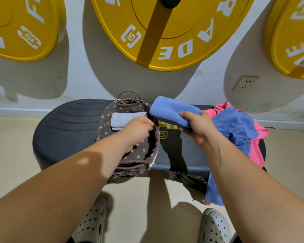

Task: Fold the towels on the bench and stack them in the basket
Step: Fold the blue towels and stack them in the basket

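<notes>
The right hand [197, 127] grasps a folded blue towel [172, 109], fingers wrapped over its near end, so the towel sticks out away from the hand toward the wall, held above the bench and next to the basket's rim. The left hand [139, 132] reaches over the basket [130, 165] with its fingers curled down at the rim nearest the right hand; I cannot tell whether they grip it. Just beyond the left hand's knuckles a folded grey towel [123, 120] lies inside the basket. Behind the right wrist, a loose blue towel [235, 127] and a pink towel [258, 151] lie heaped, the blue one hanging off the edge. All this sits on a dark ribbed bench [65, 130] on a beige floor [11, 155]. Past both hands, yellow weight plates [174, 32] hang on a pale wall [77, 81] with a socket [245, 83]
</notes>
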